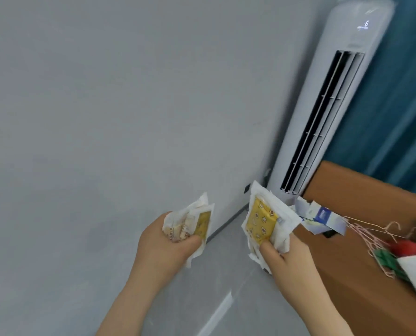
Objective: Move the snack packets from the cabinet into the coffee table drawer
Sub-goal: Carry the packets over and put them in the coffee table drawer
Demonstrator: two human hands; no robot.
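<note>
My left hand (164,241) grips a bunch of snack packets (195,220), white-edged with yellow and beige print, fanned upward from the fist. My right hand (284,257) grips a second bunch of snack packets (265,220), the front one yellow with star patterns and wide white borders. Both hands are held up in front of a grey wall, level with each other and apart. Neither the coffee table drawer nor the inside of the cabinet is in view.
A wooden cabinet top (362,190) lies to the right, carrying blue-and-white packets (323,215), thin pink wire hangers (376,234), a red thing (407,247) and green items. A tall white air conditioner (328,100) stands in the corner before a teal curtain (400,98). Grey floor shows below.
</note>
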